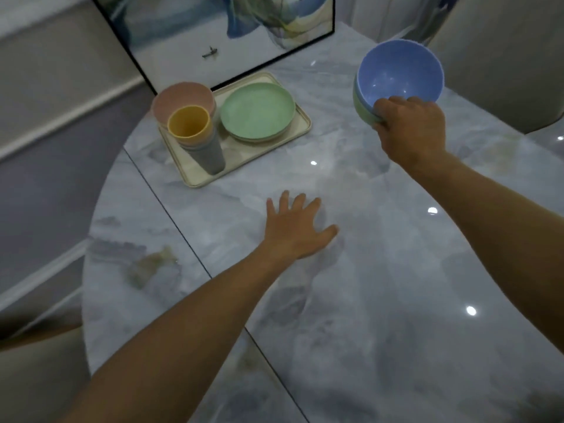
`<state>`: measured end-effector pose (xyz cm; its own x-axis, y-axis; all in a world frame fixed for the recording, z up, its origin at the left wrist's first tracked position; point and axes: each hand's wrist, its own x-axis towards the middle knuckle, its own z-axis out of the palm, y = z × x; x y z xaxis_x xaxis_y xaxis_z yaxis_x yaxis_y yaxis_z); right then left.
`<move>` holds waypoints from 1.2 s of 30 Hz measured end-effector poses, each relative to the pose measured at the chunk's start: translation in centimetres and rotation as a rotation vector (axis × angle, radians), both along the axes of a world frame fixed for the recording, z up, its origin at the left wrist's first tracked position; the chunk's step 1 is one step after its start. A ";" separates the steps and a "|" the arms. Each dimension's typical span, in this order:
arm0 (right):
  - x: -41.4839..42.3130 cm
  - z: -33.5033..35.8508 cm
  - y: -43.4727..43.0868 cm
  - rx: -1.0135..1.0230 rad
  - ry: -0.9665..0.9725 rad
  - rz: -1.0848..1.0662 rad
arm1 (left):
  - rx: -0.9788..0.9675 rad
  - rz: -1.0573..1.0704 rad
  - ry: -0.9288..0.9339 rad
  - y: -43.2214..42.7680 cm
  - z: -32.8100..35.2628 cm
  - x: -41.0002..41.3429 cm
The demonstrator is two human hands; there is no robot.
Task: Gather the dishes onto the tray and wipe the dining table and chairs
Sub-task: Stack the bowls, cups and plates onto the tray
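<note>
bare tabletop (381, 270) before tray (244, 166), stacked cups (198, 135) crowding its near corner

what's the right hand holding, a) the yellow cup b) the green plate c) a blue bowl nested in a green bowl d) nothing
c: the right hand grips the rim of the round blue bowl, which sits nested inside a round green bowl, both well clear of the beige rectangular tray.
</note>
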<state>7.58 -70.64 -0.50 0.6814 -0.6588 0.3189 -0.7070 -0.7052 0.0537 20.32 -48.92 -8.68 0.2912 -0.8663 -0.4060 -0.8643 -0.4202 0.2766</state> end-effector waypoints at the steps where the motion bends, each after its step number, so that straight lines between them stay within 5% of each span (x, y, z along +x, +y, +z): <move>1: 1.1 0.5 0.6 0.010 0.005 0.017 | -0.002 0.020 -0.015 1.2 0.5 1.7; 18: 24.5 7.2 9.7 0.387 -0.257 0.249 | 0.026 0.542 0.005 17.4 0.8 29.3; 36: 41.1 2.4 14.2 0.449 0.173 0.239 | 0.060 0.465 -0.021 17.8 -3.5 31.0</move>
